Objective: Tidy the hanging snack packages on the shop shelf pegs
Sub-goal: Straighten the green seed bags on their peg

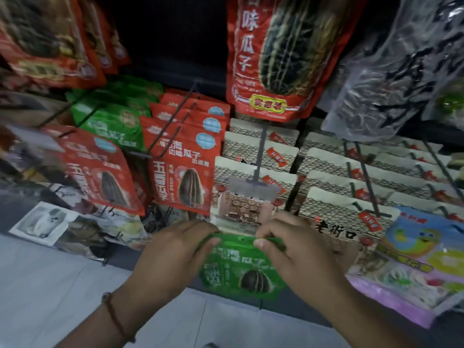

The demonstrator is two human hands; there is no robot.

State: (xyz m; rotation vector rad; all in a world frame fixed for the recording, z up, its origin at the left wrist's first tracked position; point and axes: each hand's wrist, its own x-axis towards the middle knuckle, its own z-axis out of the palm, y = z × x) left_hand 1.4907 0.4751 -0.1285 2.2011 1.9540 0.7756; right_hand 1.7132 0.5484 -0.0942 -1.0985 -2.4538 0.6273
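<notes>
A green sunflower-seed packet hangs low in the middle of the view, held by its top edge with both hands. My left hand pinches the top left corner and my right hand pinches the top right corner. Behind it stands a row of beige packets on a peg with a grey price tag. Red seed packets hang to the left, with more green packets behind them.
A large red seed bag hangs above, a clear bag of dark seeds at the upper right. More beige packets and a pastel packet fill the right. Light floor tiles lie below.
</notes>
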